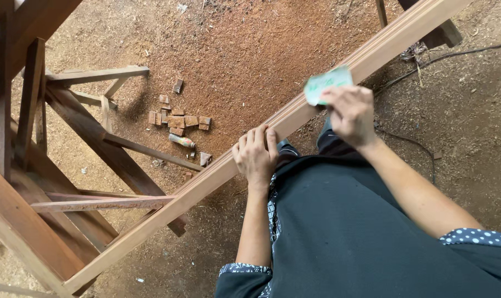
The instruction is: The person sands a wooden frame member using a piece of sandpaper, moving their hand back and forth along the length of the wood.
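Dark cloth of my own clothing [349,232] fills the near foreground, with dotted sleeve cuffs at both elbows; from it my left hand [256,155] reaches forward and clamps over the near edge of the long wooden moulding [206,182], fingers curled across its top face, thumb side tucked below where I cannot see it; my right hand [351,115] is pinched around a folded piece of pale green sandpaper [326,84], which sits against the moulding's grooved upper face further up its length; whether the sheet presses flat or only touches at its edge I cannot tell. Running diagonally, the moulding goes from the lower left corner to the upper right, its low end resting by the wooden trestle frame [68,143] on the left; that frame is made of reddish-brown rails and braces crossing at angles. Beyond the moulding, on the sawdust-covered ground [250,60], lies a small cluster of wood offcuts [176,118], with a short cylindrical object just beside them; a dark cable [454,54] trails across the dirt at the upper right, well apart from both hands.
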